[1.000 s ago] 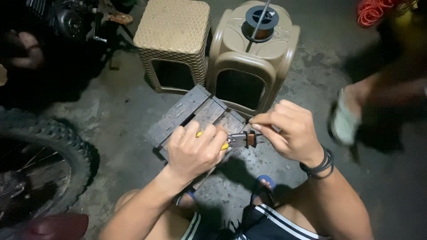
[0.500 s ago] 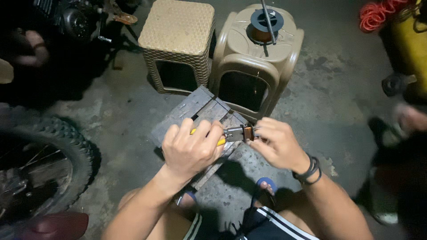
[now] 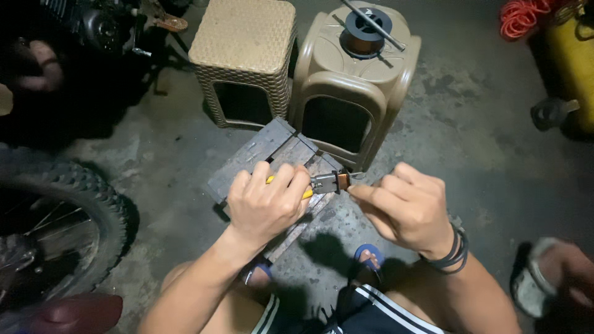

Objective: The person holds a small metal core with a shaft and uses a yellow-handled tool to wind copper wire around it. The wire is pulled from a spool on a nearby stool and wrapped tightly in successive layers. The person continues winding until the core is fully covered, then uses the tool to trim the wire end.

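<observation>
Yellow-handled pliers (image 3: 317, 184) held level, steel nose clamped on small copper-coloured part (image 3: 342, 180).

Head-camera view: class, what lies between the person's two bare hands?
In the head view, the grey metal jaws of the yellow-handled pliers gripping a small copper-coloured part bridge the gap between the left hand and right hand.

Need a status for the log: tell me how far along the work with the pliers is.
Done: nothing finished shows. In hand: the left hand grips yellow-handled pliers whose tip pinches a small copper-coloured part, steadied by the right hand over the wooden board. Left: the wire spool sits untouched on the tan stool.
</observation>
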